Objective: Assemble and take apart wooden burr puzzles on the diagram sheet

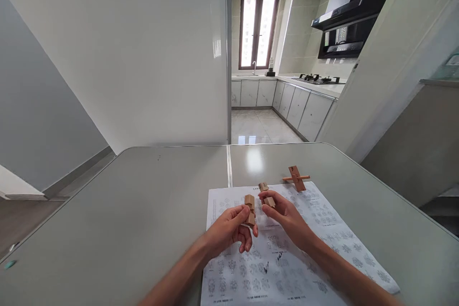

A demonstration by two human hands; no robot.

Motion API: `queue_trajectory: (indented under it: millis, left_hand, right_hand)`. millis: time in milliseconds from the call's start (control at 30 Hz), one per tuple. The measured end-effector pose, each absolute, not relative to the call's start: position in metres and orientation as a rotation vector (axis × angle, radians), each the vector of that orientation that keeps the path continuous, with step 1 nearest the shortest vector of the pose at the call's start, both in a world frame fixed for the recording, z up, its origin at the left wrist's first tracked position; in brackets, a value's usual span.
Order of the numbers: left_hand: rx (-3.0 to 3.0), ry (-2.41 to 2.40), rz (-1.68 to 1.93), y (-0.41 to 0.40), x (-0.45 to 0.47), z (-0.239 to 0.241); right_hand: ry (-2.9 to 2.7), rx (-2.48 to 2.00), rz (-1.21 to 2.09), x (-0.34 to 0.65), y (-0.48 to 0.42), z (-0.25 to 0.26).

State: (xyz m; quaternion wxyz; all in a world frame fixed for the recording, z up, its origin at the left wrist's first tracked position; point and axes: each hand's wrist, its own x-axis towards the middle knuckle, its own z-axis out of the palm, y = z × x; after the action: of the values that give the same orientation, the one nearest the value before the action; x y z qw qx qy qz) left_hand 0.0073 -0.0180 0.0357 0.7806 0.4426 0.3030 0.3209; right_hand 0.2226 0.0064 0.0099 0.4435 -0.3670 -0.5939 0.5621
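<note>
My left hand (pixel 234 229) pinches a notched wooden puzzle piece (pixel 250 199) between thumb and fingers, held upright over the paper. Close beside it, my right hand (pixel 283 210) grips another wooden puzzle piece (pixel 264 186), whose top end bears a small dark mark. The two pieces are a little apart. Under both hands lies a large instruction sheet (pixel 247 277) printed with rows of small diagrams. Beyond my right hand, at the sheet's far edge, a flat reddish-brown wooden piece (pixel 296 179) with a mark on it is crossed by a thin wooden stick (pixel 306 177).
The grey table (pixel 125 229) has a seam (pixel 228 167) running away from me. A white wall panel (pixel 161 67) stands behind it at left. On the right, a doorway shows a kitchen with cabinets (pixel 311 110). A small green object (pixel 10 264) lies at far left.
</note>
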Motion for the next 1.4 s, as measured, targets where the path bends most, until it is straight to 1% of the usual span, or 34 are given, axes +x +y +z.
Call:
queue_trajectory:
  millis: [133,333,600,933,1200,1400]
  left_hand:
    - [1.088,0.741,0.785,-0.020,0.009,0.041]
    - [1.222,0.790,0.776,-0.022,0.013,0.041]
    - [1.220,0.845,0.851,-0.026,0.017,0.033]
    - [1.264,0.833,0.795,-0.031,0.020,0.023]
    - [1.252,0.827,0.846,-0.028,0.022,0.020]
    - [1.241,0.831,0.847,-0.028,0.021,0.019]
  right_hand:
    - [-1.385,-0.892,1.474,0.222,0.008,0.010]
    - [-1.319,-0.717,1.642,0.220,0.007,0.013]
    - [-1.249,-0.764,1.624,0.224,0.013,0.012]
    - [-1.350,-0.837,1.568,0.223,0.011,0.016]
    - [-1.399,-0.767,1.679,0.222,0.007,0.019]
    - [-1.599,-0.855,1.485,0.221,0.006,0.021]
